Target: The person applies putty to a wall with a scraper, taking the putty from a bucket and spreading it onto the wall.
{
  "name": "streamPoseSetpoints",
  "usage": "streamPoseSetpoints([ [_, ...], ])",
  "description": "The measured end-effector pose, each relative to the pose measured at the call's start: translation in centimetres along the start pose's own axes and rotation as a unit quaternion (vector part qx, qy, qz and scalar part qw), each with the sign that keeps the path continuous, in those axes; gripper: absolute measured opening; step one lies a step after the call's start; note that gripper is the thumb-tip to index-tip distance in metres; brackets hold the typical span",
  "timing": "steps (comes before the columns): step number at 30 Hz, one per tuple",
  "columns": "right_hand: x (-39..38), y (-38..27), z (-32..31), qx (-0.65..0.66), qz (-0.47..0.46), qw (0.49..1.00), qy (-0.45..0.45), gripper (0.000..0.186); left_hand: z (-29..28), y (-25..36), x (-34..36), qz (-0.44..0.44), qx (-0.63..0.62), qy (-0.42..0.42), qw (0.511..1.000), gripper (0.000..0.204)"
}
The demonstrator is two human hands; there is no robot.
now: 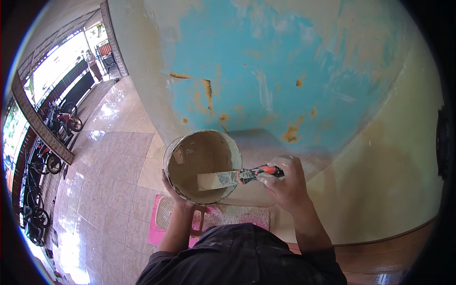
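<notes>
A round bucket with a smeared rim is held up in front of me, a beige paste coating its inside. My left hand grips it from the lower left, most of its fingers hidden behind the wall. In my right hand is a putty knife with a black and red handle. Its wide blade, caked with pale filler, reaches over the bucket's right rim into the opening. White smudges mark the fingers of that hand.
Ahead stands a wall with a blue patch, torn in places to orange-brown. Below the bucket are a pink mat and a speckled, paint-spattered board. Tiled floor runs left towards parked motorbikes and a distant person.
</notes>
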State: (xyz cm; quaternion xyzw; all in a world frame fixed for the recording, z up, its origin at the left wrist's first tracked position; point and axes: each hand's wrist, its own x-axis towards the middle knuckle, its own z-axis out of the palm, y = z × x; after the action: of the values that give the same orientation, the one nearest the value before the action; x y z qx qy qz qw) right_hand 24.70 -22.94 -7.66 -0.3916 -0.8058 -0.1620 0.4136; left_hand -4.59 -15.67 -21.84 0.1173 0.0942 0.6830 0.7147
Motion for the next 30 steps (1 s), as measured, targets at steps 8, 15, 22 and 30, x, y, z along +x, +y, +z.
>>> streamPoseSetpoints([
  [8,3.0,-0.6,5.8,-0.058,-0.054,0.991,0.11,0.037,-1.6,4.5,1.7,-0.017,-0.038,-0.005,0.999,0.064],
  [15,5.2,-0.5,8.9,-0.026,-0.063,0.991,0.113,0.059,3.0,7.3,2.2,-0.048,-0.117,-0.053,0.991,0.066],
  [22,9.8,-1.3,9.5,0.023,-0.059,0.988,0.138,0.051,5.0,10.0,2.9,-0.069,-0.126,-0.085,0.986,0.067],
  [30,21.6,-3.0,6.1,0.049,0.002,0.979,0.2,0.034,5.6,11.8,3.4,-0.107,-0.127,-0.122,0.979,0.071],
])
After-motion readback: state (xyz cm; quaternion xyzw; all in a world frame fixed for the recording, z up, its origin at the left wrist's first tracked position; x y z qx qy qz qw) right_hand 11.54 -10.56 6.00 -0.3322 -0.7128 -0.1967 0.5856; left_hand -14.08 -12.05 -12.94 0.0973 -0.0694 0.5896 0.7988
